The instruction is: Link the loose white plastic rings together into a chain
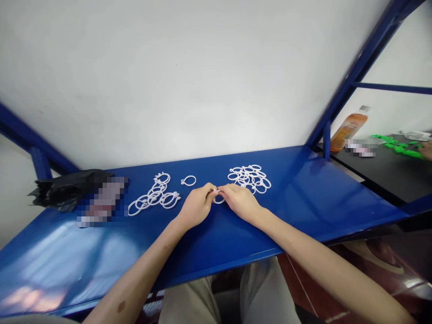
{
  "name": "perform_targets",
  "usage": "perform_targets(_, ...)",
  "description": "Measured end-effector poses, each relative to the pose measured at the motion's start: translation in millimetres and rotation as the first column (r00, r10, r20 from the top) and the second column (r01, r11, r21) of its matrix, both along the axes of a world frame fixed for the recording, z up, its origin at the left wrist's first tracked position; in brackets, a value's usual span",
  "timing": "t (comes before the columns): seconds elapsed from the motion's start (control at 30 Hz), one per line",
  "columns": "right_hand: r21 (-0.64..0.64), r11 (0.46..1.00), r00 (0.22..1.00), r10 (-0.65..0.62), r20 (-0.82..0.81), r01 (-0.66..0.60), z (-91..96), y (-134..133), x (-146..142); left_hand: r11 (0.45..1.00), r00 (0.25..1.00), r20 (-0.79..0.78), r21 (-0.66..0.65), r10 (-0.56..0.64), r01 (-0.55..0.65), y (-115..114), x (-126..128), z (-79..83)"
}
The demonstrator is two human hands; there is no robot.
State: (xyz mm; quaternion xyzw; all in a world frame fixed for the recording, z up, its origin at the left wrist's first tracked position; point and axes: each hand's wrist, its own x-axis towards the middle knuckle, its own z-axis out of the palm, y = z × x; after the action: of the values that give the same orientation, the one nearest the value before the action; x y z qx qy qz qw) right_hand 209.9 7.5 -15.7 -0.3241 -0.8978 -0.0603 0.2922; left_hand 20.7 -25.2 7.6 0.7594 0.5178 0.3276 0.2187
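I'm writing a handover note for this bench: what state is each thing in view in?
Left hand: fingertips pinched on the held ring
Right hand: fingertips pinched on it too
Held ring: white, gripped; its joint is hidden by fingers
Single ring: lying apart
Left ring group: loosely overlapping
Right ring pile: heaped, overlapping
Black plastic bag: crumpled
Bottle: appears capped, orange inside
Green pieces: spread out

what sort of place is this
Probably a small workshop or hand-work station: the blue bench holds groups of white rings, and at a dark table alongside, another person's hand is by some green pieces.
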Motion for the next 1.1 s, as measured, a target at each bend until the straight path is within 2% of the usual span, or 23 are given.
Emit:
perform_targets(0.13, 0.034, 0.999, 0.999, 0.027, -0.043, -0.026, 8.6, -6, -1, 0.996, 0.993, 0.094, -0.054, 0.074, -0.069, 6, -8, 2.2)
perform_targets(0.2, 0.068, 0.995, 0.997, 0.070, -0.021, -0.068, 11.9, -6, 0, 0.992, 0.989, 0.104, -0.086, 0.106, -0.097, 10, -12, 2.0)
perform_targets(0.3, 0.090, 0.989, 0.993, 0.111, 0.040, -0.114, 12.8, -5, 2, 0.990, 0.991, 0.095, -0.117, 0.093, -0.081, 12, -15, 1.3)
perform_targets(0.4, 0.080, 0.988, 0.990, 0.133, 0.036, -0.135, 11.3, 0, 5, 0.993, 0.996, 0.018, -0.085, 0.089, -0.087, 12, -13, 1.7)
perform_targets(0.47, 0.072, 0.991, 0.993, 0.114, -0.020, -0.112, 11.7, 5, 10, 0.985, 0.979, -0.112, 0.020, 0.172, -0.171, 13, -15, 2.2)
perform_targets(0.57, 0.025, 1.000, 0.992, 0.016, -0.121, -0.013, 15.7, 21, 21, 0.919, 0.853, -0.355, 0.242, 0.383, -0.312, 17, -27, 1.0)
perform_targets(0.63, -0.033, 0.997, 0.988, -0.069, -0.142, 0.065, 19.5, 34, 31, 0.882, 0.745, -0.475, 0.308, 0.468, -0.357, 21, -39, -1.6)
perform_targets(0.73, -0.111, 0.979, 0.975, -0.184, -0.122, 0.171, 23.8, 50, 40, 0.878, 0.640, -0.602, 0.295, 0.477, -0.377, 24, -54, -6.0)
perform_targets(0.8, -0.148, 0.967, 0.970, -0.223, -0.099, 0.207, 25.8, 56, 42, 0.890, 0.610, -0.650, 0.280, 0.452, -0.361, 25, -57, -7.3)
perform_targets(0.9, -0.159, 0.956, 0.966, -0.255, -0.043, 0.245, 29.4, 60, 40, 0.901, 0.620, -0.655, 0.284, 0.431, -0.327, 23, -54, -6.3)
perform_targets(1.1, -0.161, 0.921, 0.934, -0.344, 0.100, 0.356, 38.7, 74, 20, 0.928, 0.717, -0.591, 0.284, 0.369, -0.244, 21, -43, -6.2)
